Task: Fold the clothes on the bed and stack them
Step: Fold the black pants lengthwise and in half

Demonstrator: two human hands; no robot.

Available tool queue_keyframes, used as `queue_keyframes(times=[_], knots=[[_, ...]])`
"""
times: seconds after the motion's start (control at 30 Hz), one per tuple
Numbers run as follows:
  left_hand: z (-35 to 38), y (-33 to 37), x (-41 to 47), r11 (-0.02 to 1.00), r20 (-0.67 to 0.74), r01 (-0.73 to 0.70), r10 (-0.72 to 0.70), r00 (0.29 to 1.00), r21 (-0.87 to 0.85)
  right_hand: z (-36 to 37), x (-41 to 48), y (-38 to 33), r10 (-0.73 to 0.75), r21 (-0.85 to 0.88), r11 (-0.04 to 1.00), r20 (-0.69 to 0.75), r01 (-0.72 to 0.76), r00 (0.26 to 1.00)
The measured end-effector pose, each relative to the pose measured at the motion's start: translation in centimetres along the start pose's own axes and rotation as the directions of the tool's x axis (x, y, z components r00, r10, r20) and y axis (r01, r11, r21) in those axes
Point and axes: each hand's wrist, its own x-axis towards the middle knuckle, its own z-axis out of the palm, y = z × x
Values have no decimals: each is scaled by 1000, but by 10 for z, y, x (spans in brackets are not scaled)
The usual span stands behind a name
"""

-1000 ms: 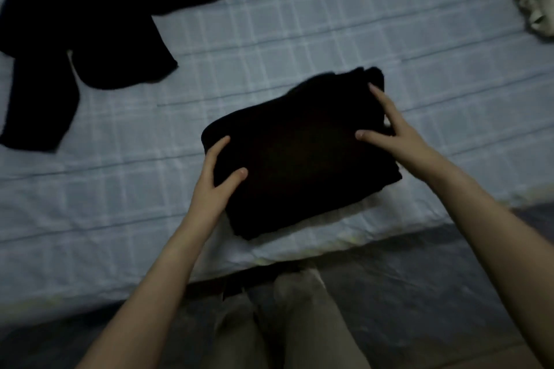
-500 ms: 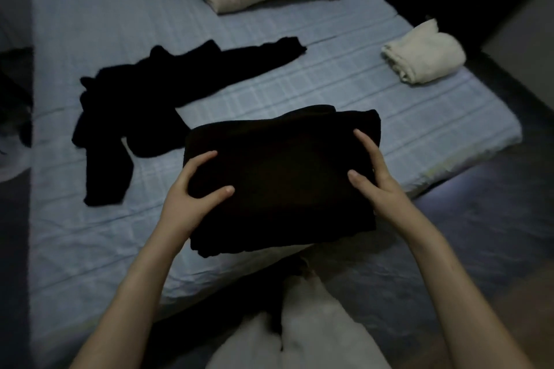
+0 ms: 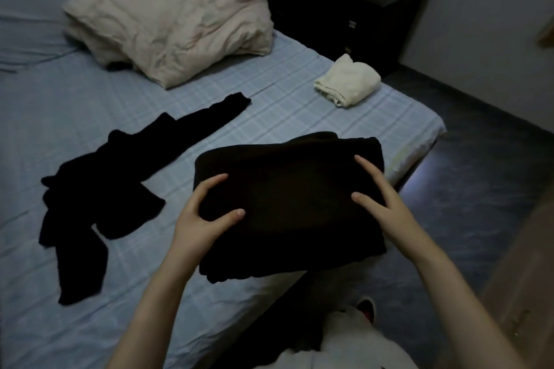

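Observation:
A folded dark brown garment (image 3: 287,198) is held up above the near edge of the bed (image 3: 299,105). My left hand (image 3: 201,225) grips its left side, thumb on top and fingers underneath. My right hand (image 3: 386,204) grips its right side the same way. A black unfolded garment (image 3: 99,189) lies spread on the bed to the left. A folded cream cloth (image 3: 347,84) sits near the bed's far right corner.
A rumpled beige duvet (image 3: 174,24) is heaped at the head of the bed. A dark nightstand (image 3: 344,6) with a bottle and boxes stands beyond the bed. Dark floor (image 3: 479,159) runs along the right side. My legs are below.
Both hands have lifted the folded dark garment off the bed's edge. The view has risen and swung right, bringing the duvet, nightstand and cream cloth into sight.

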Motion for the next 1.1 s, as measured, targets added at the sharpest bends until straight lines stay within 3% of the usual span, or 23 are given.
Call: queue_keyframes(times=[0.33, 0.6, 0.9, 1.1], knots=[[210, 46, 93, 1000, 139, 23, -22, 990, -1, -201, 44, 56, 125, 83, 990, -156, -113, 980], [352, 87, 161, 997, 122, 79, -76, 990, -23, -354, 121, 79, 168, 62, 985, -95, -162, 981], [456, 76, 297, 992, 89, 122, -120, 989, -13, -450, 276, 131, 193, 65, 980, -55, -189, 980], [534, 56, 403, 977, 70, 188, -181, 981, -97, -509, 417, 165, 218, -44, 975, 8, -217, 976]])
